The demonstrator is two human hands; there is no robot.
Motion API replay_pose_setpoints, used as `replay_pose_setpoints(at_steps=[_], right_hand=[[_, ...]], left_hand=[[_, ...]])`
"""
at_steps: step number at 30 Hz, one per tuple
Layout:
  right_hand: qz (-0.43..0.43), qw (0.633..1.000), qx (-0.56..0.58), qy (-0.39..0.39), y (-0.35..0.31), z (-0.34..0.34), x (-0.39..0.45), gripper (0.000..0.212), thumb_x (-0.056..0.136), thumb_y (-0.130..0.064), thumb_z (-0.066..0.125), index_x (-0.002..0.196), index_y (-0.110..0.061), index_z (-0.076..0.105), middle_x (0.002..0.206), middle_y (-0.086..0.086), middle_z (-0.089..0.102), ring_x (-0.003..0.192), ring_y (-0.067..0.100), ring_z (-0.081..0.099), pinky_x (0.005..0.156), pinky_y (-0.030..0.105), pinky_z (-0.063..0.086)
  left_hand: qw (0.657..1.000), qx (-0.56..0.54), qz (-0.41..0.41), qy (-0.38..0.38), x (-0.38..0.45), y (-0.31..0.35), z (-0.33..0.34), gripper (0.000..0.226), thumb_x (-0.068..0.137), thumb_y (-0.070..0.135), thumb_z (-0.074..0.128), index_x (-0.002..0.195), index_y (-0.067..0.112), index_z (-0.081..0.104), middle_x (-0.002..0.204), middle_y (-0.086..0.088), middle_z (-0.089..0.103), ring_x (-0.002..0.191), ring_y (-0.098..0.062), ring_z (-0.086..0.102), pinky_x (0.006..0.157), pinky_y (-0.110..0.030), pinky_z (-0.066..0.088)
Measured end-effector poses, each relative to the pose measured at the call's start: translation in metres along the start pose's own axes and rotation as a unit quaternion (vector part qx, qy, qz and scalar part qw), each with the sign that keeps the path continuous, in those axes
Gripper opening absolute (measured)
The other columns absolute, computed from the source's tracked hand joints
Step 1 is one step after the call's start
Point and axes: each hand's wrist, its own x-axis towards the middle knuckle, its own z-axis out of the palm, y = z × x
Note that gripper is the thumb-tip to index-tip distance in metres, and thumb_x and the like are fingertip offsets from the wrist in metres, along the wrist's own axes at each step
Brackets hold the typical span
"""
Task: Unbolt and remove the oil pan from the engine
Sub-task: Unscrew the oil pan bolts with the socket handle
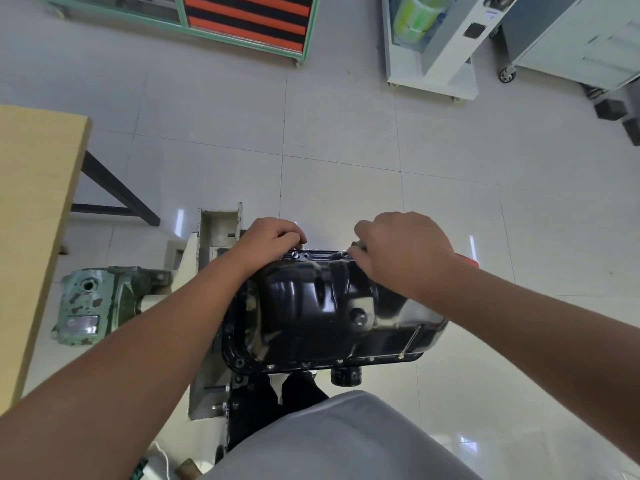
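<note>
Along the far flange of the oil pan [322,306], my left hand [268,240] and right hand [401,251] each curl onto a bolt. Its long axis runs left-right beneath them; what they pinch I cannot tell.

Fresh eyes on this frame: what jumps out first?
The glossy black oil pan at centre, with the left hand and right hand curled over bolts along its far flange. Left of it sits a chipped green housing; an orange-and-black striped panel stands at the far wall.

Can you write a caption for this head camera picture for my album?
Both hands, left hand and right hand, work at the far rim of a glossy black metal oil pan.
</note>
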Motion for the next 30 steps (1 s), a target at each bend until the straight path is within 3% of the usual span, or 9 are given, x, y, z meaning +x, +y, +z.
replay_pose_setpoints(at_steps=[4, 7, 10, 12, 14, 17, 20, 24, 30], right_hand=[[-0.031, 0.999, -0.007, 0.019, 0.003, 0.005, 0.000, 0.043, 0.103, -0.055, 0.044, 0.079, -0.020, 0.046, 0.063, -0.003, 0.033, 0.050, 0.023, 0.035, 0.048, 0.030, 0.023], [-0.050, 0.998, 0.003, 0.029, 0.008, 0.006, 0.001, 0.045, 0.104, -0.056, 0.041, 0.078, -0.020, 0.046, 0.062, -0.003, 0.033, 0.051, 0.024, 0.037, 0.049, 0.031, 0.026], [-0.058, 0.997, 0.036, 0.047, 0.011, 0.002, -0.002, 0.038, 0.106, -0.049, 0.039, 0.097, -0.018, 0.058, 0.064, -0.002, 0.041, 0.052, 0.028, 0.044, 0.051, 0.032, 0.027], [-0.040, 0.985, 0.148, 0.073, 0.010, 0.000, -0.006, 0.026, 0.103, -0.039, 0.038, 0.110, -0.018, 0.052, 0.065, -0.003, 0.050, 0.054, 0.027, 0.052, 0.050, 0.033, 0.030], [0.012, 0.941, 0.329, 0.079, 0.012, 0.000, -0.013, 0.013, 0.100, -0.030, 0.040, 0.108, -0.021, 0.044, 0.062, -0.006, 0.055, 0.052, 0.017, 0.055, 0.048, 0.034, 0.035], [0.069, 0.848, 0.521, 0.070, 0.016, 0.004, -0.033, 0.010, 0.102, -0.040, 0.048, 0.108, -0.033, 0.048, 0.062, 0.001, 0.064, 0.055, 0.012, 0.061, 0.050, 0.026, 0.045], [0.102, 0.819, 0.556, 0.097, 0.016, 0.021, -0.064, 0.017, 0.096, -0.055, 0.054, 0.100, -0.041, 0.061, 0.072, -0.008, 0.071, 0.062, 0.009, 0.066, 0.057, 0.020, 0.050], [0.207, 0.725, 0.629, 0.189, 0.011, 0.040, -0.089, 0.011, 0.087, -0.033, 0.078, 0.079, -0.028, 0.073, 0.070, -0.008, 0.072, 0.062, 0.007, 0.067, 0.060, 0.023, 0.055], [0.316, 0.511, 0.754, 0.265, -0.020, 0.049, -0.093, 0.027, 0.104, -0.024, 0.060, 0.079, -0.018, 0.067, 0.063, 0.002, 0.065, 0.047, 0.014, 0.047, 0.044, 0.024, 0.041]], left_hand=[[0.996, 0.048, 0.030, 0.066, -0.001, 0.009, 0.000, 0.024, 0.093, 0.009, 0.061, 0.095, 0.024, 0.080, 0.094, 0.013, 0.074, 0.091, -0.009, 0.069, 0.086, -0.030, 0.055], [0.993, 0.017, 0.070, 0.091, -0.017, 0.037, 0.006, 0.028, 0.090, 0.008, 0.062, 0.101, 0.028, 0.077, 0.098, 0.020, 0.070, 0.093, -0.003, 0.068, 0.083, -0.020, 0.053], [0.992, -0.055, 0.109, 0.013, -0.036, 0.081, 0.023, 0.046, 0.080, 0.011, 0.052, 0.116, 0.033, 0.069, 0.102, 0.021, 0.069, 0.097, 0.003, 0.066, 0.080, -0.013, 0.051], [0.987, -0.083, 0.124, -0.066, -0.041, 0.106, 0.036, 0.052, 0.078, 0.011, 0.054, 0.124, 0.035, 0.054, 0.099, 0.015, 0.069, 0.093, -0.007, 0.068, 0.078, -0.025, 0.056], [0.981, -0.085, 0.147, -0.098, -0.039, 0.119, 0.044, 0.053, 0.083, 0.012, 0.065, 0.127, 0.033, 0.046, 0.092, 0.014, 0.068, 0.087, -0.010, 0.068, 0.073, -0.030, 0.056], [0.981, -0.049, 0.169, -0.087, -0.036, 0.118, 0.044, 0.022, 0.094, 0.014, 0.073, 0.110, 0.027, 0.066, 0.097, 0.014, 0.072, 0.092, -0.007, 0.068, 0.080, -0.028, 0.053], [0.986, -0.076, 0.150, -0.014, -0.035, 0.111, 0.043, 0.024, 0.094, 0.017, 0.071, 0.090, 0.039, 0.066, 0.091, 0.013, 0.070, 0.091, -0.009, 0.067, 0.082, -0.033, 0.053], [0.987, -0.045, 0.153, 0.004, -0.037, 0.110, 0.049, 0.022, 0.089, 0.024, 0.076, 0.089, 0.044, 0.067, 0.089, 0.016, 0.070, 0.089, -0.004, 0.066, 0.087, -0.037, 0.055], [0.989, -0.055, 0.128, 0.054, -0.042, 0.120, 0.055, 0.027, 0.085, 0.028, 0.072, 0.086, 0.055, 0.068, 0.090, 0.021, 0.071, 0.092, 0.001, 0.067, 0.088, -0.028, 0.051]])
